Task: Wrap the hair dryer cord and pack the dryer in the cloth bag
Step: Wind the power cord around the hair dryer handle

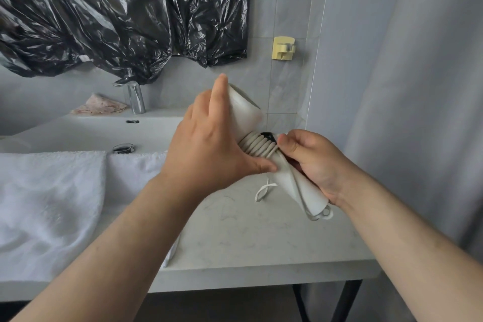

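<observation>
Your left hand (209, 146) grasps the rigid white plastic hair dryer (244, 106); your right hand (313, 162) pinches its springy coiled cord (257, 145).

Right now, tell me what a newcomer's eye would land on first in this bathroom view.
First, the two hands at centre: the left hand and right hand grip a white hair dryer with its cord coiled around the handle. Next, the crumpled black plastic sheet covering the wall above the sink. A white towel lies at lower left.

The left hand (209, 146) hides much of the hair dryer (245, 110) body.
</observation>
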Available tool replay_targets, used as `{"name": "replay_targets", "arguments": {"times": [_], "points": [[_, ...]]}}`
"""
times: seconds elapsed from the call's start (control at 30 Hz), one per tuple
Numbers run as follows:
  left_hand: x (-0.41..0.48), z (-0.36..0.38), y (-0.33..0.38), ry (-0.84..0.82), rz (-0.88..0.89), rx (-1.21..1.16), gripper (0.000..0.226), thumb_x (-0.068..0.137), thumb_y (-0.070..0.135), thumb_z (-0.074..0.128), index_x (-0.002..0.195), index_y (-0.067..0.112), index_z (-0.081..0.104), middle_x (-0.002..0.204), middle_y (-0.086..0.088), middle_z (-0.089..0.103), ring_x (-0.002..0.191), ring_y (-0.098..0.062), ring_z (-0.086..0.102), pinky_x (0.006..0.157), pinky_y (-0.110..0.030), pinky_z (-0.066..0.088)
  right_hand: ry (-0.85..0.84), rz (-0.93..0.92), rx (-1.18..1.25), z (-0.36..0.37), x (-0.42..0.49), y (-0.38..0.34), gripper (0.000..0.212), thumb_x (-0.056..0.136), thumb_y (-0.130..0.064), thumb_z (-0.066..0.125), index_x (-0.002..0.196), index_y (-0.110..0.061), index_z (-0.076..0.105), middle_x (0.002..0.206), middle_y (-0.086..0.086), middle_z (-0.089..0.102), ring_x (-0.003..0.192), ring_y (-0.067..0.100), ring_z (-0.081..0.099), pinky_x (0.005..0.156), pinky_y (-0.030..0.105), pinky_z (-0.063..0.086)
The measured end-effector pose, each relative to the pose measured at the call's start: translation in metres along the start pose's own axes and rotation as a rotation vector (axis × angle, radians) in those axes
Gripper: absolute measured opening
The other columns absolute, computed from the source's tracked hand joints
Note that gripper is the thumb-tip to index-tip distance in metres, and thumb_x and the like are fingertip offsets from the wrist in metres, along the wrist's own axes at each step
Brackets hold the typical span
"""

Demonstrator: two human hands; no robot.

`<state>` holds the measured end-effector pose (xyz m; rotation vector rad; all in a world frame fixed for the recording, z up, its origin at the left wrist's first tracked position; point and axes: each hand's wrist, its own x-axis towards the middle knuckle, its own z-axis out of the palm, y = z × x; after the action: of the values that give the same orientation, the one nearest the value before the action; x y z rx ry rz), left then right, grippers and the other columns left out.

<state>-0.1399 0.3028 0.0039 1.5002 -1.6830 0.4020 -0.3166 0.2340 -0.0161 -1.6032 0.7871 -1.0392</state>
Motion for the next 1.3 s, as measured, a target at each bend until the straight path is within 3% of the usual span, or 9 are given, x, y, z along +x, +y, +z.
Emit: {"name": "replay_targets", "arguments": {"times": [0.3, 0.43, 0.5, 0.63, 0.77, 0.87, 1.0, 1.2, 1.3], "points": [[0.001, 0.005, -0.009, 0.065, -0.037, -0.311, 0.144, 0.035, 0.076, 0.077, 0.153, 0.010, 0.026, 0.135, 0.006, 0.041, 0.124, -0.004, 0.040, 0.102, -0.015, 0.032, -0.051, 0.005, 0.081, -0.007, 0.000, 0.001, 0.049, 0.058, -0.051, 0.081, 0.076, -0.012, 0.057, 0.073, 0.012, 0.059, 0.064, 0.023, 0.055, 0.057, 0.033, 0.049], [0.008, 0.009, -0.021, 0.060, -0.187, -0.582, 0.074, 0.050, 0.060, 0.082, 0.109, 0.021, 0.063, 0.103, -0.001, 0.067, 0.098, -0.020, 0.063, 0.083, -0.044, 0.056, -0.060, -0.011, 0.028, -0.009, 0.000, -0.005, 0.035, 0.063, -0.043, 0.072, 0.067, -0.014, 0.053, 0.056, -0.001, 0.054, 0.047, 0.010, 0.050, 0.044, 0.023, 0.044], [0.006, 0.011, -0.024, 0.070, -0.238, -0.700, 0.057, 0.054, 0.053, 0.082, 0.102, 0.027, 0.064, 0.092, 0.009, 0.070, 0.085, -0.011, 0.066, 0.074, -0.042, 0.058, -0.086, -0.015, 0.012, -0.008, -0.001, -0.011, 0.029, 0.066, -0.038, 0.069, 0.067, -0.013, 0.053, 0.052, -0.004, 0.053, 0.043, 0.006, 0.048, 0.041, 0.020, 0.042], [0.002, 0.009, -0.023, 0.138, -0.294, -0.749, 0.065, 0.049, 0.049, 0.085, 0.106, 0.031, 0.059, 0.087, 0.029, 0.067, 0.080, 0.006, 0.064, 0.069, -0.016, 0.052, -0.174, 0.063, 0.162, -0.007, -0.005, -0.009, 0.021, 0.075, -0.026, 0.067, 0.074, -0.009, 0.055, 0.051, -0.001, 0.057, 0.040, 0.009, 0.052, 0.038, 0.020, 0.044], [0.000, 0.015, -0.021, 0.174, -0.352, -0.856, 0.065, 0.047, 0.045, 0.084, 0.106, 0.027, 0.063, 0.093, 0.010, 0.071, 0.083, -0.005, 0.068, 0.072, -0.027, 0.056, -0.261, 0.126, 0.231, -0.003, 0.004, 0.000, 0.071, 0.061, -0.053, 0.085, 0.095, 0.005, 0.062, 0.082, 0.017, 0.056, 0.059, 0.020, 0.055, 0.048, 0.027, 0.050], [-0.003, 0.023, -0.021, 0.191, -0.397, -0.941, 0.060, 0.052, 0.041, 0.084, 0.106, 0.021, 0.066, 0.095, 0.001, 0.073, 0.084, -0.013, 0.070, 0.071, -0.034, 0.057, -0.383, 0.235, 0.397, 0.001, 0.008, 0.005, 0.038, 0.067, -0.045, 0.081, 0.083, -0.012, 0.074, 0.067, 0.007, 0.054, 0.047, 0.012, 0.048, 0.040, 0.021, 0.039], [-0.005, 0.026, -0.020, 0.171, -0.453, -0.998, 0.060, 0.053, 0.042, 0.084, 0.106, 0.017, 0.067, 0.096, -0.005, 0.074, 0.083, -0.018, 0.071, 0.070, -0.035, 0.058, -0.531, 0.299, 0.715, 0.011, 0.005, 0.016, 0.029, 0.070, -0.036, 0.081, 0.085, -0.013, 0.072, 0.063, 0.000, 0.045, 0.046, 0.008, 0.036, 0.041, 0.019, 0.022], [-0.008, 0.031, -0.016, 0.133, -0.596, -1.015, 0.045, 0.059, 0.040, 0.083, 0.093, 0.014, 0.069, 0.080, -0.004, 0.072, 0.069, -0.015, 0.066, 0.062, -0.035, 0.055, -0.339, 0.306, 0.881, 0.027, 0.005, 0.023, 0.023, 0.085, -0.036, 0.063, 0.092, -0.014, 0.060, 0.069, 0.001, 0.049, 0.045, 0.010, 0.041, 0.036, 0.018, 0.025], [-0.007, 0.032, -0.016, 0.146, -0.658, -1.043, 0.038, 0.061, 0.039, 0.081, 0.090, 0.015, 0.071, 0.079, -0.006, 0.073, 0.067, -0.017, 0.066, 0.062, -0.038, 0.056, -0.105, 0.247, 0.890, 0.036, 0.000, 0.024, 0.021, 0.096, -0.019, 0.046, 0.081, -0.017, 0.060, 0.062, -0.002, 0.046, 0.044, 0.008, 0.038, 0.036, 0.016, 0.024]]}}
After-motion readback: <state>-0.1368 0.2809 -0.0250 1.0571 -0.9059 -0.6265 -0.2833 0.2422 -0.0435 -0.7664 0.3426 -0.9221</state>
